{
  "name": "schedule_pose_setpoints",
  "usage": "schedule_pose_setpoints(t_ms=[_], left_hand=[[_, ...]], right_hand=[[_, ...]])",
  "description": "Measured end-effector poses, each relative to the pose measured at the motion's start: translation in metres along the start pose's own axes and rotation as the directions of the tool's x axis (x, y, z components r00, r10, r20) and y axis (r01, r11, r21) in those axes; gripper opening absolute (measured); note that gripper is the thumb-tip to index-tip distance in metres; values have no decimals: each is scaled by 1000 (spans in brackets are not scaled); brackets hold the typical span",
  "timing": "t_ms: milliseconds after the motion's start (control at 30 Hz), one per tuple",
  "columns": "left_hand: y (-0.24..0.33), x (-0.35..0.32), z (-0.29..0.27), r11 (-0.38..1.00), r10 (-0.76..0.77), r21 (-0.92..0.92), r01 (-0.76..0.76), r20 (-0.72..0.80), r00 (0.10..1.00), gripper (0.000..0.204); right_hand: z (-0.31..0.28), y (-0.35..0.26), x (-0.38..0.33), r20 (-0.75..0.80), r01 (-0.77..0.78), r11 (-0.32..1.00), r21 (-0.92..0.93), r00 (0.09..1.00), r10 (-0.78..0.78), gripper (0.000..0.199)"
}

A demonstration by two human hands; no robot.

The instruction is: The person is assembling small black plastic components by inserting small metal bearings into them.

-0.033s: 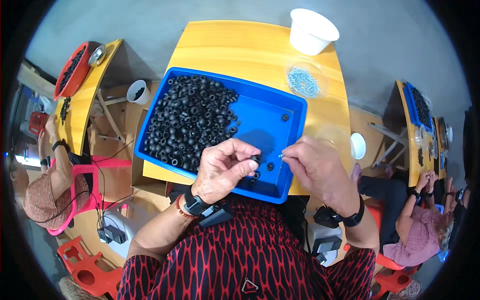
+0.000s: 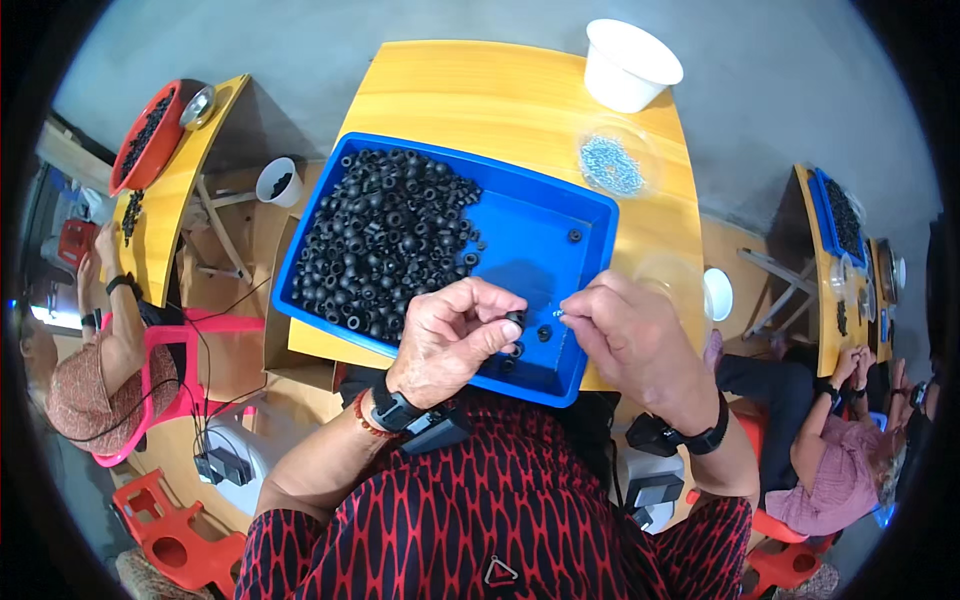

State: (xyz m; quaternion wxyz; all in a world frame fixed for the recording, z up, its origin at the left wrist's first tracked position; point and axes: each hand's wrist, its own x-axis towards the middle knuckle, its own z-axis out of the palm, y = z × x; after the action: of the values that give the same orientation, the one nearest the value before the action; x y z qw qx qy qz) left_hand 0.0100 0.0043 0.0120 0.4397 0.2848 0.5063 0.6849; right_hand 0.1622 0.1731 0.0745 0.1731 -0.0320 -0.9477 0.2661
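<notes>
Over the near right part of the blue tray, my left hand pinches a small black rounded part between thumb and forefinger. A short gap to its right, my right hand has thumb and forefinger closed on a tiny silvery metal piece, too small to name. A heap of black bead-like parts, many with a hole, fills the tray's left half. Several loose ones lie below my hands, partly hidden by the left. One black ring sits alone near the tray's right wall.
Beyond the tray on the yellow table stand a clear dish of silvery-blue small pieces and a white tub. Another clear dish is by my right hand. People work at side tables, left and right.
</notes>
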Motion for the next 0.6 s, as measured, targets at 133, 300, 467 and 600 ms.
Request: schedule_pose_setpoints(t_ms=[133, 300, 467, 600], left_hand=[[-5, -7, -3, 1000, 14, -7, -14, 11, 1000, 20], [-7, -12, -2, 998, 29, -62, -32, -44, 999, 17], [-11, -14, -5, 996, 36, -77, -41, -60, 998, 14], [-9, -15, -6, 995, 47, -82, -53, -69, 996, 13]], right_hand=[[8, -14, 14, 89, 30, 998, -52, 996, -26, 11], [9, -30, 25, 232, 115, 977, -179, 970, -72, 9], [12, -41, 29, 293, 208, 941, -267, 948, -127, 13], [15, -42, 30, 295, 222, 945, -240, 944, -147, 15]])
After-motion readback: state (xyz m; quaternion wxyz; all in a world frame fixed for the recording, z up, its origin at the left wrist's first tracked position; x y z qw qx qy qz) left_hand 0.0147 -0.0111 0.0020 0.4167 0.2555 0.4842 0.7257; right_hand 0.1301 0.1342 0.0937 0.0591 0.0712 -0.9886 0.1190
